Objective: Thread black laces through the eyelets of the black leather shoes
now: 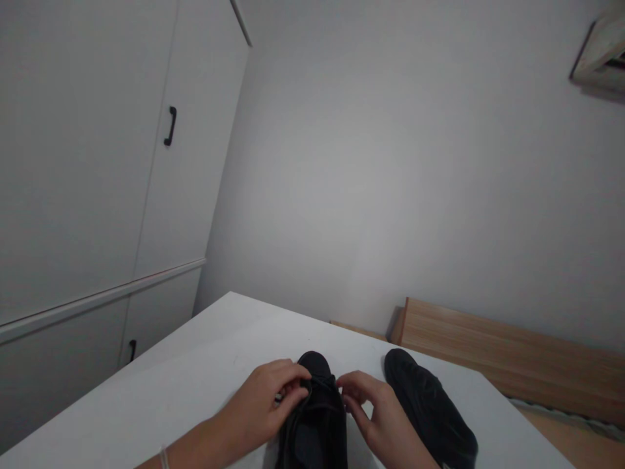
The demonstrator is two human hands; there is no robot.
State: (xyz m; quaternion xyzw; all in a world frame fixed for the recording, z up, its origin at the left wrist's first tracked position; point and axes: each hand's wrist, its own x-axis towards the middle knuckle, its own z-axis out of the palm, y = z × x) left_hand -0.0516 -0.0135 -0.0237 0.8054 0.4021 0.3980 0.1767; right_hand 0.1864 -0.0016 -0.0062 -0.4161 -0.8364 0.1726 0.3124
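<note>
A black lace-up shoe (313,365) rests on the white table with its toe pointing away from me and its opening toward me. On its left side, my left hand (268,400) is closed, thumb and forefinger pinching the dark shoelace (323,379) near the eyelets. My right hand (368,404) bends in from the other side, its fingertips drawn together at the lace's right end. The dark lace blends into the shoe, so the exact grip is hard to make out. A second black shoe (430,407) lies to the right of my right hand, apart from the first.
The white table (234,339) has its far corner toward the wall. A white cabinet (88,163) with black handles stands at the left. Behind the table on the right is a wooden board (488,345), like a headboard. A wall-mounted unit (603,55) shows at top right.
</note>
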